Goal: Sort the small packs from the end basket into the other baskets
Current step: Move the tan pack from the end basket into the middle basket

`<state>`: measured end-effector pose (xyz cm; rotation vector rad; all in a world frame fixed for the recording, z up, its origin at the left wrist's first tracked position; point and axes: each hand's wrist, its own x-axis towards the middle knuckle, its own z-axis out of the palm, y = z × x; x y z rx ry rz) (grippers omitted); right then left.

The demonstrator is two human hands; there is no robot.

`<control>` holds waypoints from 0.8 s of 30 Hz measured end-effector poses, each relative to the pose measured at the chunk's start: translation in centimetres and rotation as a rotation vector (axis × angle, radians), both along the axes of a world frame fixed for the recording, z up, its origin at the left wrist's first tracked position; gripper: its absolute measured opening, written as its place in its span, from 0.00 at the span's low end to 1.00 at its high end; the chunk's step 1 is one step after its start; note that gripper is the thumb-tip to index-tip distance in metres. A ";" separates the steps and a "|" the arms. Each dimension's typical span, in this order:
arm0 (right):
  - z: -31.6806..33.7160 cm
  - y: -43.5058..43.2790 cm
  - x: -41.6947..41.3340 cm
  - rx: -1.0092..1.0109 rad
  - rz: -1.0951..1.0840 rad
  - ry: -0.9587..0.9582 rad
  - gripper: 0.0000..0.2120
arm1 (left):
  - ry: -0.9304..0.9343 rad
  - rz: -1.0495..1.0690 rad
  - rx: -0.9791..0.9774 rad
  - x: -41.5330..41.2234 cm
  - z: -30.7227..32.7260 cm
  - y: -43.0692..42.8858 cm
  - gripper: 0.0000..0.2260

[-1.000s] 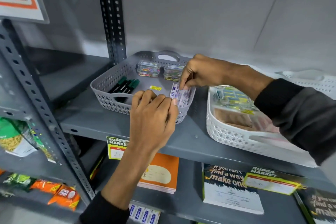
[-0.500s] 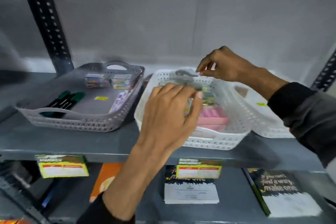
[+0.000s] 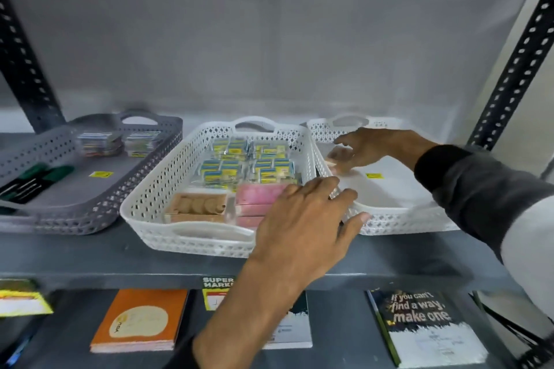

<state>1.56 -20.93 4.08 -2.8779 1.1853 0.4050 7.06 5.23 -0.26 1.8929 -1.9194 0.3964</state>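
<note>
End basket (image 3: 398,213), white: our right hand (image 3: 374,148) reaches in, fingers loosely curled over a blurred small pack (image 3: 337,156), grip unclear; our left hand (image 3: 305,219) spread, empty.

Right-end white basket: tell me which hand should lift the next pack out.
Right. The right hand is already inside the right-end white basket, fingers at a clear pack. The left hand rests at the middle basket corner.

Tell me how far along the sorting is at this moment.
Done: the middle white basket and grey basket already hold grouped items. In hand: the right hand reaches into the end basket for a small clear pack; the left hand hovers open. Left: that pack needs placing; the end basket looks otherwise nearly bare.
</note>
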 end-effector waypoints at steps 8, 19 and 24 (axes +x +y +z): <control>-0.9 -0.9 0.8 0.048 -0.006 -0.067 0.49 | -0.076 0.023 0.022 -0.1 -0.4 -0.1 0.19; 2.4 1.5 -0.6 0.055 0.042 -0.350 0.44 | -0.033 -0.001 -0.093 1.2 0.7 2.0 0.18; 5.8 4.6 -0.4 -0.017 0.124 -0.422 0.43 | -0.022 0.045 -0.118 4.2 1.3 4.3 0.19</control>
